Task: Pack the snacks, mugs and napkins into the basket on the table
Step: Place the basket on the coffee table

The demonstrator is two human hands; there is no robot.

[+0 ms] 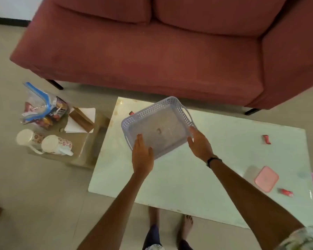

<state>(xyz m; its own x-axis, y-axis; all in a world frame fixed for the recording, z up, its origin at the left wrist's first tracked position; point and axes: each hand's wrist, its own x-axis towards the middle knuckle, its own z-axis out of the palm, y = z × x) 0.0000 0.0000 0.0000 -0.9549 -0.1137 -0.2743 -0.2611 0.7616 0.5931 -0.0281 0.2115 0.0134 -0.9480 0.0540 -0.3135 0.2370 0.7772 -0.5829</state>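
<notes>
The pale perforated basket [157,126] is sitting tilted over the far left part of the white desk [197,177], held at its near rim by both hands. The left hand [142,156] is lying against the near left corner with its fingers straight and together, thumb hooked over the rim. The right hand [200,145] is gripping the near right corner, fingers wrapping the outer wall. Off to the left, a low stool [83,147] is carrying two flowered mugs [43,142] lying on their sides, a stack of white napkins [83,120] under a brown holder, and a clear zip bag of snacks [43,107]. On the desk's right side a pink-lidded container [266,178] is resting between two small red wrappers [266,139]. A red sofa [161,51] is standing beyond.
</notes>
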